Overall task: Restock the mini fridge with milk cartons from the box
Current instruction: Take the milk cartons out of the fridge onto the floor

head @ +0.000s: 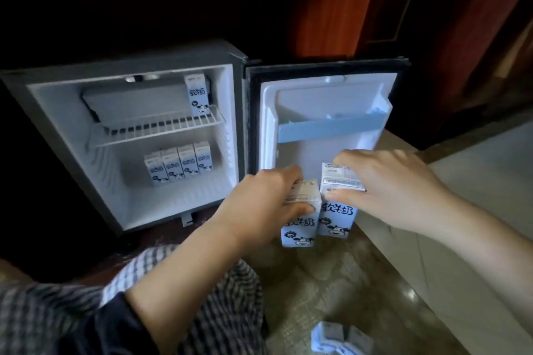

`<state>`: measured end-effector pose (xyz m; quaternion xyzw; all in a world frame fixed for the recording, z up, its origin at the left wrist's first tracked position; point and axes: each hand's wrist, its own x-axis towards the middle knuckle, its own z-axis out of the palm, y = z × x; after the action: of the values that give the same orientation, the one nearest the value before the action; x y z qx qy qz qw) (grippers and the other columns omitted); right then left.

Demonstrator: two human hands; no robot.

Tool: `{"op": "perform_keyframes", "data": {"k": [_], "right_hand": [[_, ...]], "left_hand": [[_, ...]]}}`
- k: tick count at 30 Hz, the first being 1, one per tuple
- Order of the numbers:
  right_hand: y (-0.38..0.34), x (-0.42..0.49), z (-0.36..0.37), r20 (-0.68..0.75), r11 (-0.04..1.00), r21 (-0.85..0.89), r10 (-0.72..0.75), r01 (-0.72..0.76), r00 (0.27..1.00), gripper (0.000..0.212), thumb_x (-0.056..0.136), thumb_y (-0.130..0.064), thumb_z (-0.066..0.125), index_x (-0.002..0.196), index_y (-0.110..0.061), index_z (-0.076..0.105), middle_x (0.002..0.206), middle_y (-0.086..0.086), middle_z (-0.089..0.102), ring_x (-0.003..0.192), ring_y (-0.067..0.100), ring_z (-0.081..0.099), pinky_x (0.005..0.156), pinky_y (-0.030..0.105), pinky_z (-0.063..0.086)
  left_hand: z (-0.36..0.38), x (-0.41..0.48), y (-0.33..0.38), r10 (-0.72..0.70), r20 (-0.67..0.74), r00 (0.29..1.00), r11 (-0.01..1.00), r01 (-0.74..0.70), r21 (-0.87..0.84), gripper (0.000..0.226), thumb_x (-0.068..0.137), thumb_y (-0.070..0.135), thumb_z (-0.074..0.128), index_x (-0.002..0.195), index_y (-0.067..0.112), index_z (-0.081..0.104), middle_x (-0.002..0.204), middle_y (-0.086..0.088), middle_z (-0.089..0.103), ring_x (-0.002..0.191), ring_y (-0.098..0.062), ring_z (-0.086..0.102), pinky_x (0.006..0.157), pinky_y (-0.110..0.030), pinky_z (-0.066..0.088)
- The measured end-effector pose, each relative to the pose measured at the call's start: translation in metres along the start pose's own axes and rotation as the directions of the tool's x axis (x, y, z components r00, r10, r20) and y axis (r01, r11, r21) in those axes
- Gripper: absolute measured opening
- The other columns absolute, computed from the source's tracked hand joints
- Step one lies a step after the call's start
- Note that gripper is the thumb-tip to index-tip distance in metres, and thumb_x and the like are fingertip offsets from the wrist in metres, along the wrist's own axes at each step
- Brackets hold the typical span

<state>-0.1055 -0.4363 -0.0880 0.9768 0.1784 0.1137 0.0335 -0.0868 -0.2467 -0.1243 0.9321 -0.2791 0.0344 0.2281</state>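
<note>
Your left hand [266,199] and right hand [386,184] each grip one upright milk carton [300,216], fingers clamped on its top, before the open fridge door [326,112].

1. The left hand [268,199] is palm down, its fingers curled over the top of the left milk carton [300,223] and its thumb pressed on the front face.
2. The left forearm [184,274] is bare and reaches up from the lower left, with a dark sleeve [115,323] at the elbow.
3. The right hand [383,184] grips the right milk carton [337,212] from above — thumb in front, fingers behind.
4. The right forearm [476,239] is bare and enters from the right edge.
</note>
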Motion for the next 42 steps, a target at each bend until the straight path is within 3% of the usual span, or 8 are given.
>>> {"op": "perform_keyframes", "data": {"k": [4, 8, 18, 25, 29, 35, 39, 42], "right_hand": [[0.026, -0.042, 0.034, 0.127, 0.997, 0.006, 0.071, -0.072, 0.989, 0.042, 0.085, -0.064, 0.045, 0.102, -0.025, 0.046, 0.108, -0.008, 0.06, 0.101, 0.025, 0.06, 0.068, 0.033, 0.035], [0.044, -0.077, 0.074, 0.293, 0.992, 0.069, 0.084, -0.108, 0.953, 0.039, 0.086, -0.063, 0.046, 0.093, -0.025, 0.046, 0.085, -0.01, 0.049, 0.084, 0.018, 0.056, 0.062, 0.03, 0.032], [0.058, -0.164, 0.212, 0.541, 0.924, 0.212, 0.161, -0.318, 0.826, 0.044, 0.086, -0.056, 0.053, 0.119, -0.027, 0.055, 0.109, 0.0, 0.067, 0.096, 0.02, 0.062, 0.077, 0.033, 0.048], [0.044, -0.203, 0.275, 0.649, 0.852, 0.212, 0.243, -0.478, 0.721, 0.039, 0.088, -0.049, 0.054, 0.111, -0.018, 0.058, 0.104, 0.003, 0.067, 0.09, 0.02, 0.063, 0.067, 0.028, 0.042], [0.037, -0.222, 0.296, 0.644, 0.787, 0.266, 0.285, -0.557, 0.71, 0.039, 0.088, -0.04, 0.058, 0.121, -0.02, 0.055, 0.114, 0.002, 0.065, 0.1, 0.019, 0.062, 0.078, 0.026, 0.043], [0.023, -0.242, 0.323, 0.704, 0.638, 0.278, 0.374, -0.719, 0.604, 0.042, 0.091, -0.036, 0.057, 0.13, -0.022, 0.05, 0.118, 0.003, 0.064, 0.106, 0.02, 0.061, 0.087, 0.031, 0.049], [0.011, -0.255, 0.342, 0.527, 0.625, 0.314, 0.511, -0.715, 0.679, 0.046, 0.097, -0.048, 0.034, 0.116, -0.017, 0.061, 0.083, 0.007, 0.069, 0.074, 0.023, 0.068, 0.063, 0.026, 0.054], [0.002, -0.253, 0.346, 0.63, 0.516, 0.333, 0.501, -0.789, 0.593, 0.047, 0.086, -0.039, 0.056, 0.127, -0.017, 0.055, 0.112, 0.007, 0.066, 0.1, 0.029, 0.064, 0.084, 0.033, 0.048]], "left_hand": [[0.051, 0.0, 0.028, 0.011, 0.195, 0.981, 1.0, -0.009, -0.012, 0.028, 0.087, 0.043, 0.06, 0.096, 0.022, 0.046, 0.096, 0.0, 0.06, 0.091, -0.024, 0.06, 0.068, -0.03, 0.041], [0.105, -0.001, 0.048, 0.009, 0.371, 0.929, 0.997, -0.038, 0.07, 0.033, 0.088, 0.041, 0.058, 0.109, 0.018, 0.045, 0.112, -0.007, 0.06, 0.102, -0.029, 0.06, 0.074, -0.036, 0.043], [0.217, -0.008, 0.056, -0.136, 0.647, 0.751, 0.989, 0.06, 0.138, 0.032, 0.092, 0.035, 0.053, 0.119, 0.017, 0.046, 0.117, -0.009, 0.058, 0.105, -0.028, 0.057, 0.078, -0.036, 0.046], [0.287, -0.019, 0.049, -0.206, 0.745, 0.634, 0.978, 0.151, 0.142, 0.039, 0.092, 0.018, 0.052, 0.13, 0.014, 0.046, 0.119, -0.012, 0.059, 0.105, -0.028, 0.059, 0.083, -0.033, 0.05], [0.316, -0.031, 0.046, -0.219, 0.79, 0.573, 0.973, 0.189, 0.132, 0.04, 0.095, 0.016, 0.045, 0.135, 0.014, 0.041, 0.128, -0.014, 0.055, 0.113, -0.029, 0.057, 0.088, -0.033, 0.046], [0.347, -0.044, 0.042, -0.205, 0.787, 0.582, 0.976, 0.178, 0.123, 0.038, 0.1, 0.025, 0.037, 0.137, 0.015, 0.04, 0.13, -0.011, 0.054, 0.114, -0.028, 0.056, 0.095, -0.036, 0.047], [0.365, -0.049, 0.036, -0.169, 0.798, 0.578, 0.985, 0.071, 0.157, 0.037, 0.099, 0.023, 0.038, 0.135, 0.016, 0.042, 0.132, -0.01, 0.051, 0.117, -0.029, 0.053, 0.098, -0.037, 0.044], [0.367, -0.052, 0.043, -0.163, 0.786, 0.596, 0.985, 0.06, 0.16, 0.045, 0.1, 0.025, 0.035, 0.144, 0.015, 0.03, 0.14, -0.01, 0.043, 0.119, -0.027, 0.052, 0.098, -0.038, 0.041]]}}
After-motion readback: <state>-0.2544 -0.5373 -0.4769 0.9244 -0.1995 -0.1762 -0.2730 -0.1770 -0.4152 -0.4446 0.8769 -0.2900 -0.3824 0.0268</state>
